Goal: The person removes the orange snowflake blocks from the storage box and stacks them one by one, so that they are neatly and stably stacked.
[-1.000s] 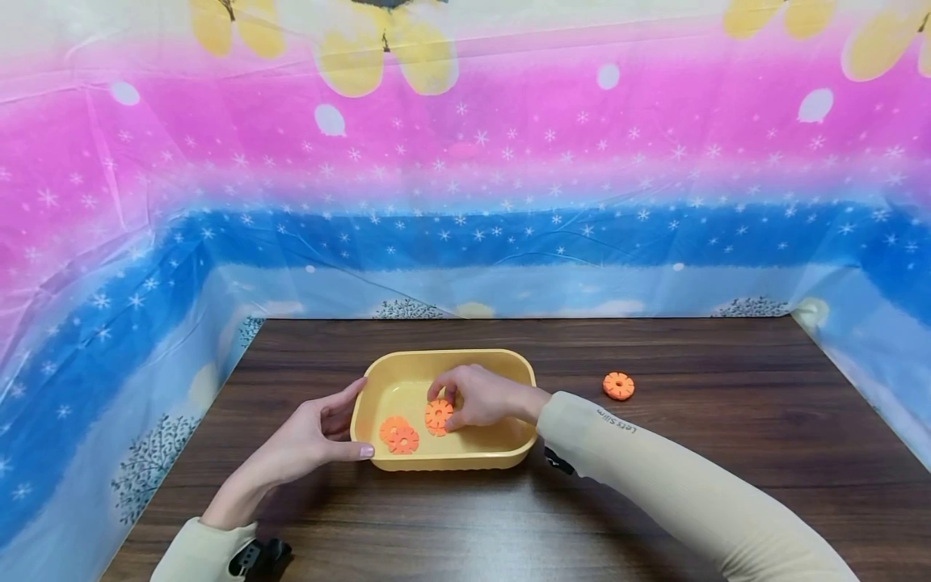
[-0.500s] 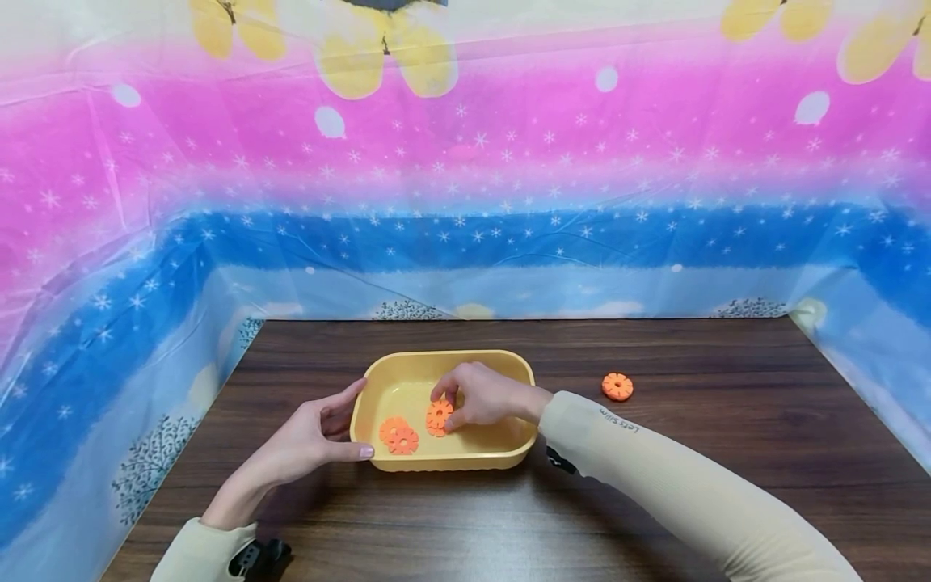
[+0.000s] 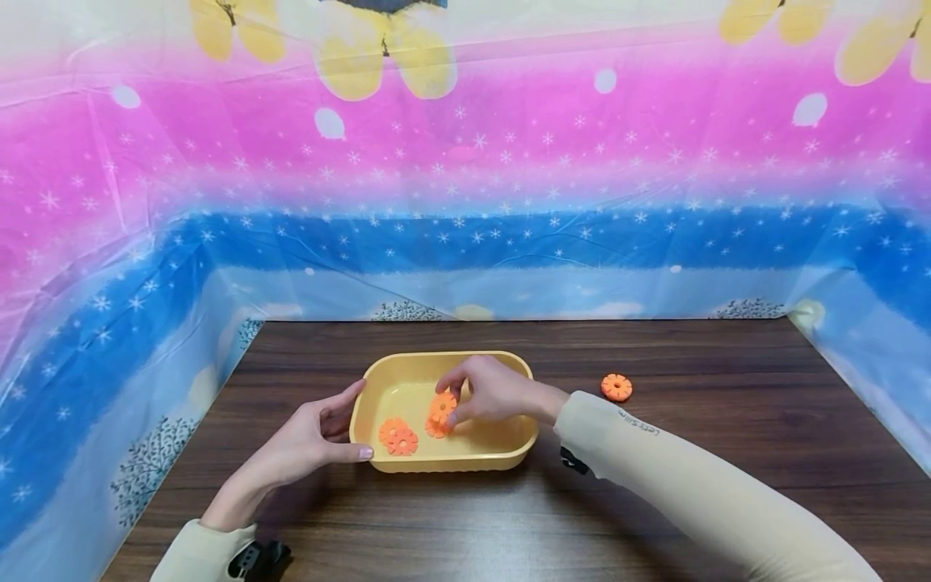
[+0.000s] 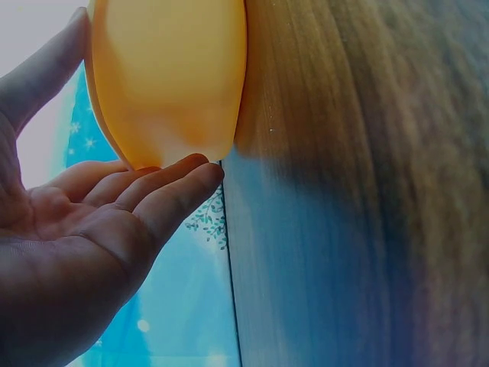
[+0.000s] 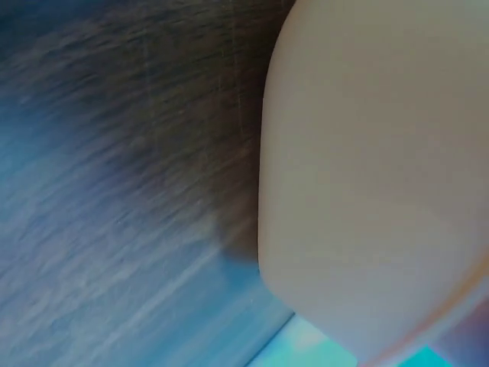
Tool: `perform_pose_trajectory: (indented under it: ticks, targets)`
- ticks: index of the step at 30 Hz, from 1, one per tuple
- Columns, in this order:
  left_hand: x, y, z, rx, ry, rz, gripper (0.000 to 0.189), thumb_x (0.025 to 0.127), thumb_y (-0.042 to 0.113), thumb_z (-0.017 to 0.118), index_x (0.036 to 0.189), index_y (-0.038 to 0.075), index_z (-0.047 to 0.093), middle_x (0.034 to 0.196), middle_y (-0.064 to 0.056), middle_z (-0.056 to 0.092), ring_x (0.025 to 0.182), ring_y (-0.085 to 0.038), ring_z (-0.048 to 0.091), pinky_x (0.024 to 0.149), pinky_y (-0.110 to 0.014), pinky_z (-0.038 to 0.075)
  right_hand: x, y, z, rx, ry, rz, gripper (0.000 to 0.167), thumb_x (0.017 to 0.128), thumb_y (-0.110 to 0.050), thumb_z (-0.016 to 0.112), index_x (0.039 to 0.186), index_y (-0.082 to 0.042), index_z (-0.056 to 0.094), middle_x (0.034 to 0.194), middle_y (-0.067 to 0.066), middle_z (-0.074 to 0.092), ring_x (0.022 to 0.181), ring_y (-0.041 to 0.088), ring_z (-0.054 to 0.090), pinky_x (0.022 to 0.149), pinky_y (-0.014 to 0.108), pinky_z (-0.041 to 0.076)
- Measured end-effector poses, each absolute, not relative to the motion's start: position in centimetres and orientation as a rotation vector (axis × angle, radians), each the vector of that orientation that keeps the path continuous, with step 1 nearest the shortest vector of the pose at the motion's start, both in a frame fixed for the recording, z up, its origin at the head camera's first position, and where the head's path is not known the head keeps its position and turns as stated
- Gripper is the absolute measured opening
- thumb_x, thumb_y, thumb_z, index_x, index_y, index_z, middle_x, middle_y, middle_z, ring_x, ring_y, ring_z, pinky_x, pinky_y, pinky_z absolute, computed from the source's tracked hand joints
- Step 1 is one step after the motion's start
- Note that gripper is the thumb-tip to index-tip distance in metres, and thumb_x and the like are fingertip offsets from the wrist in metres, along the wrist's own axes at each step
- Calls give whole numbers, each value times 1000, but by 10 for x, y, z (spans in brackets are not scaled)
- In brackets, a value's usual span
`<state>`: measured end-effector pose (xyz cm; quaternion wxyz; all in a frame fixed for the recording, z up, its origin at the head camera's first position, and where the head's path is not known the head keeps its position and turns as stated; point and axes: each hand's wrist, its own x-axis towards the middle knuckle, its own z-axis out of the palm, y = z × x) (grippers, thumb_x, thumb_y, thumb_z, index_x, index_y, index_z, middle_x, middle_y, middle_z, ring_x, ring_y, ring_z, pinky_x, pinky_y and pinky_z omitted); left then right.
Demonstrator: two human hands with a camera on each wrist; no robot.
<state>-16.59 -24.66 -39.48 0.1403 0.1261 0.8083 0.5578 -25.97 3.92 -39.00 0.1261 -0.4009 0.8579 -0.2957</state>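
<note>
My left hand (image 3: 309, 432) holds the left end of a yellow plastic bin (image 3: 451, 464), thumb on the near rim and fingers against the outer wall. The left wrist view shows those fingers (image 4: 176, 191) touching the bin's side. Inside the bin, my right hand (image 3: 498, 388) pinches an orange notched plastic disc (image 3: 443, 406) between thumb and fingers, tilted up. Another orange disc (image 3: 434, 431) shows just beneath it. Two overlapping orange discs (image 3: 403, 442) lie at the bin's left. The right wrist view has only the bin's outer wall (image 5: 367, 153); the hand is hidden there.
To the right of the bin, another orange notched piece (image 3: 617, 388), seemingly stacked, lies on the dark wooden table (image 3: 727, 420). A printed cloth (image 3: 465, 234) with snowflakes hangs behind the table and along its sides.
My right hand has risen slightly and shifted right with its orange disc, which now tilts above the disc beneath. The left hand has stayed at the bin's end.
</note>
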Motion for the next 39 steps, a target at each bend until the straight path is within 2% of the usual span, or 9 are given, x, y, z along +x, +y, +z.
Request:
perform_pose_trajectory:
  ticks: [10,18,20,24,26,39]
  targets:
    - [-165,-246,-393,357,2358,1596,93,74,12,79,148,11,22,149,-12,23,127,-31,37,88,-32,47,-255,70,-374,-1140,2483,-1074,39,72,-27,81,108,-21,68,89,-5,64,63,23,49,55,28,40]
    - [-166,-247,-394,357,2364,1585,93,74,14,79,148,12,22,150,-11,23,127,-30,37,88,-32,47,-253,102,-362,-1047,2575,-1096,46,72,-38,79,114,-25,67,95,-14,62,60,22,47,51,29,39]
    - [-165,-247,-394,358,2363,1585,93,74,14,79,148,12,22,150,-11,23,127,-29,37,89,-31,46,-253,109,-359,-1037,2612,-1089,45,71,-39,79,113,-26,67,91,-14,62,59,20,46,51,28,38]
    - [-165,-247,-394,358,2366,1586,93,74,14,79,148,11,22,150,-12,22,127,-30,36,89,-32,46,-254,124,-356,-1025,2669,-1085,41,72,-36,79,111,-27,67,73,-4,56,53,18,43,50,27,36]
    - [-165,-247,-394,360,2367,1587,93,74,14,79,148,11,22,150,-12,22,128,-31,36,89,-32,47,-254,132,-355,-1003,2695,-1093,40,72,-35,80,109,-28,67,70,-1,54,51,18,42,48,27,35]
    - [-166,-244,-394,368,2359,1590,93,74,13,78,148,11,22,149,-13,23,127,-32,37,88,-32,47,-261,192,-368,-845,2780,-1151,42,68,-37,81,107,-29,68,86,-5,61,54,20,45,44,28,37]
